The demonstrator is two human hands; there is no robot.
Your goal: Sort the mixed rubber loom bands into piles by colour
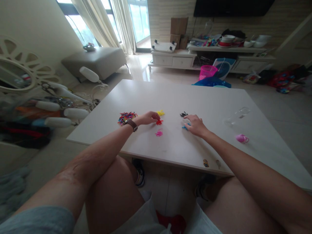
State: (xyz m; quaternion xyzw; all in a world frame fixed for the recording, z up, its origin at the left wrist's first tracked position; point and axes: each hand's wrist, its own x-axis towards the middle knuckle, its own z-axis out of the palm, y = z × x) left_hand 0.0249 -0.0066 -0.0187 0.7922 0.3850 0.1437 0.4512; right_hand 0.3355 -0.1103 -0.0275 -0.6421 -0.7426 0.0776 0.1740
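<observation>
My left hand (151, 117), a watch on its wrist, reaches over a small red pile (159, 122) of thin pieces. Its fingertips are pinched together there, and whatever they hold is too small to see. A yellow pile (161, 112) lies just beyond that hand, a pink pile (159, 133) on its near side. To the left of my wrist is a larger heap of mixed-colour pieces (127, 117). My right hand (197, 126) hovers with thumb and forefinger apart, its thumb at a blue pile (186, 126). Its forefinger is close to a black pile (183, 114).
Everything lies on a white table (214, 100). At its right are a clear plastic bottle (242, 112) and a small pink-purple cup-like item (241, 138). A cartoon sticker (206, 162) is near the front edge. A lamp with white shades (76, 113) stands beside the left edge.
</observation>
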